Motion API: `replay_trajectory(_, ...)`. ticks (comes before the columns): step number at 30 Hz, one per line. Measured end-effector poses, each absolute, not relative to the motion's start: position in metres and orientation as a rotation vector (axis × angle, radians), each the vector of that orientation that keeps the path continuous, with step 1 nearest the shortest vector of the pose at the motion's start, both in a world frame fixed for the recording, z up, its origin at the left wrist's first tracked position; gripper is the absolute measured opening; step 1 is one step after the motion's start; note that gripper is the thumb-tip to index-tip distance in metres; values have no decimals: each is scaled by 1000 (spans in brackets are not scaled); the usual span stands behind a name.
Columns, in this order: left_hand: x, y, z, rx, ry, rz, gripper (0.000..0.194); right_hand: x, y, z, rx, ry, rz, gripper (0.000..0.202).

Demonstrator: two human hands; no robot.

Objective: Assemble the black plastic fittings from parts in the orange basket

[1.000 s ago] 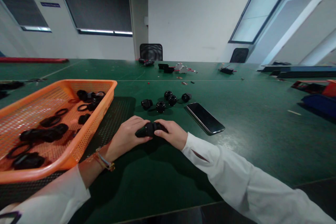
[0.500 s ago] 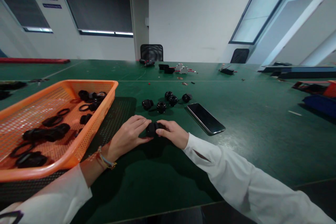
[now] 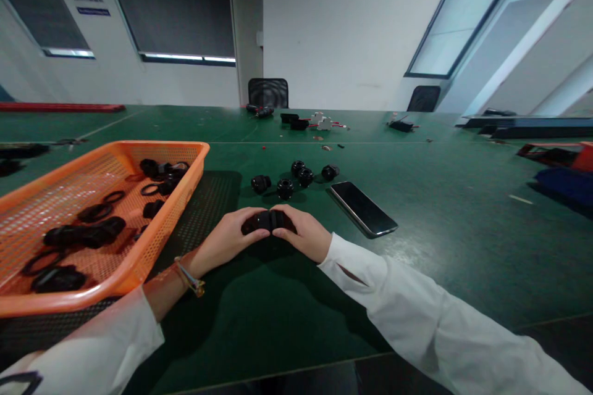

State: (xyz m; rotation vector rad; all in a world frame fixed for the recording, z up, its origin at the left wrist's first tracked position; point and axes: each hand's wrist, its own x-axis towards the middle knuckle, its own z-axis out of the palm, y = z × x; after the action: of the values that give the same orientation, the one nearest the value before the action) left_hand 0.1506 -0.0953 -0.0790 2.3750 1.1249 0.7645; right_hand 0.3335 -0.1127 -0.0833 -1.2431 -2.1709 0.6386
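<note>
A black plastic fitting [image 3: 269, 220] is held between both hands, a little above the green table. My left hand [image 3: 235, 232] is closed around its left end, thumb at the front and fingers behind. On its right end, my right hand [image 3: 300, 229] grips with thumb and fingers in the same way. The fingers and palms hide parts of the fitting's two ends. Just beyond the hands several black fittings [image 3: 285, 188] stand or lie in a loose group on the table.
An orange mesh basket [image 3: 139, 259] with black fittings and rings [image 3: 113, 197] stands at the left. A phone [image 3: 364, 208] lies right of the hands. Farther back are black and white parts [image 3: 320, 121]; a blue item [image 3: 567, 186] is at the far right.
My left hand has turned and its fingers now wrap round the left end of the fitting, with the thumb in front. My right hand has shifted only slightly.
</note>
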Motion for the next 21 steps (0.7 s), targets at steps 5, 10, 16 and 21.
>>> replay_trajectory(5,151,-93,-80,2294,1146,739,36,335,-110,-89,-1219,-2165,608,40)
replay_trajectory(10,151,-93,-81,2287,1157,716,36,336,-109,-87,-1205,-2217,590,35)
replay_trajectory(16,152,-95,-80,2349,1108,716,34,331,-113,-81,-1302,-2157,656,31)
replay_trajectory(21,152,-94,-85,2400,1133,692,34,330,-115,-79,-1349,-2148,667,30)
